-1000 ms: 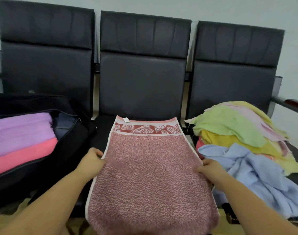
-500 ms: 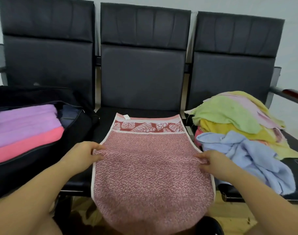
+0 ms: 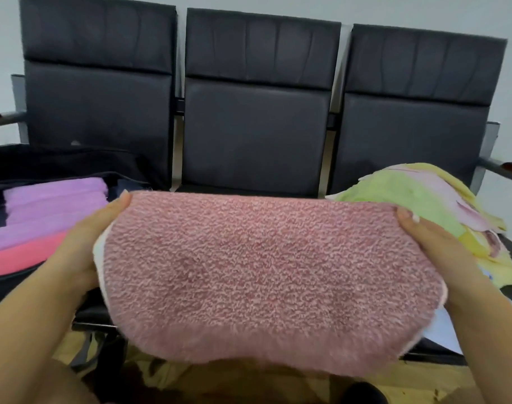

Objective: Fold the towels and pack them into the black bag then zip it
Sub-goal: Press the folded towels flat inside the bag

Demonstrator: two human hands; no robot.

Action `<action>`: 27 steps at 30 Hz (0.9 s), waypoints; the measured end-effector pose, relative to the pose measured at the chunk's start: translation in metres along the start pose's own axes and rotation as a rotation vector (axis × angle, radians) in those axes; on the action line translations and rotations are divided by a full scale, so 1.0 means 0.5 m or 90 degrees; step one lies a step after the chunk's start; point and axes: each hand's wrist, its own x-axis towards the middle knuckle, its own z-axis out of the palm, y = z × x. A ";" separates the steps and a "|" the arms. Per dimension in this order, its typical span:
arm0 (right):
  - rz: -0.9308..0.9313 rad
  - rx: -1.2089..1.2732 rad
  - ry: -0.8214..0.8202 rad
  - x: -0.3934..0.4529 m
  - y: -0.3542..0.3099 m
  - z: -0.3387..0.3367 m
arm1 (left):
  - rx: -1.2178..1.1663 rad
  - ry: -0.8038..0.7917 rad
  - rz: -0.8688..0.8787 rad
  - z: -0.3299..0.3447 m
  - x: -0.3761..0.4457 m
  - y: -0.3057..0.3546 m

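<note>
The head camera looks down at a pink towel (image 3: 266,275) that fills the middle of the frame. It is held up in the air, in front of the middle seat of a row of three dark chairs (image 3: 254,135).

The left hand (image 3: 82,243) holds the towel's left edge. Its thumb lies on top of the cloth and the other fingers are hidden under it. The right hand (image 3: 432,243) holds the right edge the same way, thumb on top, fingers tucked behind. The towel's lower edge hangs down in a soft curve at the bottom of the frame.

At the left of the frame the black bag (image 3: 59,161) sits open on the left seat. Inside it lie folded towels (image 3: 50,211), purple ones at the back and a bright coral one in front, side by side and touching.

At the right of the frame a messy pile of towels (image 3: 418,199) lies on the right seat, green, yellow and pale pink.
</note>
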 end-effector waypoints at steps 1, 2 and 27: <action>-0.003 0.022 -0.004 0.007 -0.001 0.003 | -0.012 0.011 -0.011 0.000 0.007 0.001; -0.005 0.031 -0.020 0.014 0.002 0.004 | -0.016 0.025 -0.015 0.004 0.014 0.001; 0.022 -0.530 -0.223 0.226 0.207 0.139 | 0.878 -0.295 -0.093 0.139 0.198 -0.185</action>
